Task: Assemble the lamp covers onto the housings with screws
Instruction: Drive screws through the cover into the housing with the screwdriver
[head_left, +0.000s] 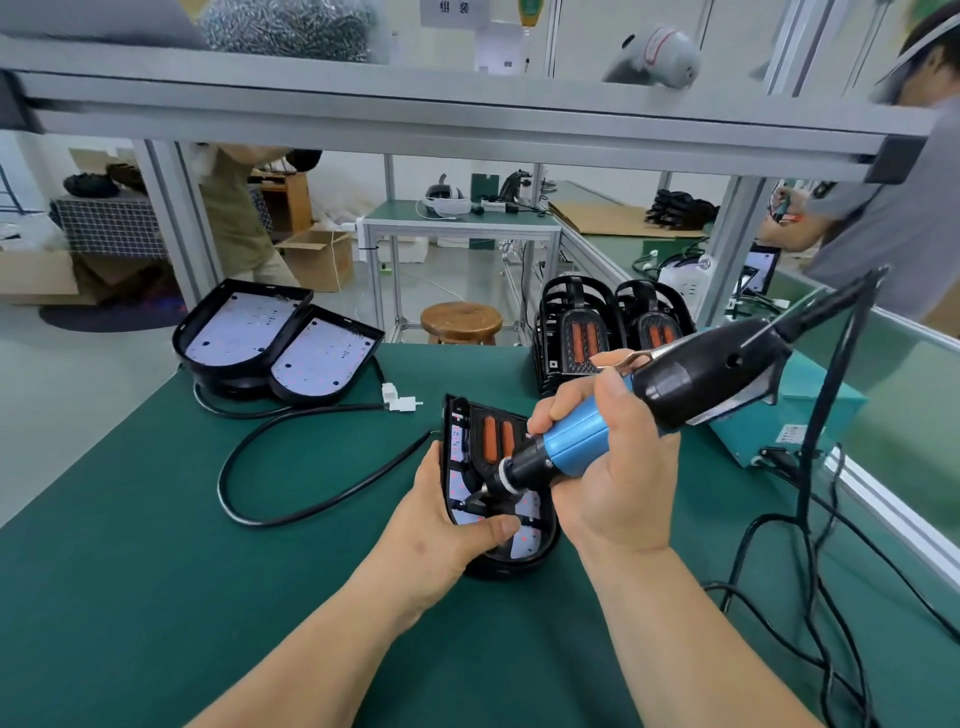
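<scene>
A black lamp housing with a white LED board lies on the green mat in front of me. A black cover with two orange strips sits on it. My left hand grips the housing's left edge, thumb laid across the board. My right hand grips a blue and black electric screwdriver. Its bit points down and left onto the cover's lower end. The screw itself is too small to make out.
Two open housings with LED boards are stacked at back left, a black cable looping from them. Assembled lamps stand in rows at back right. A teal power box and trailing cables lie right. A person stands at far right.
</scene>
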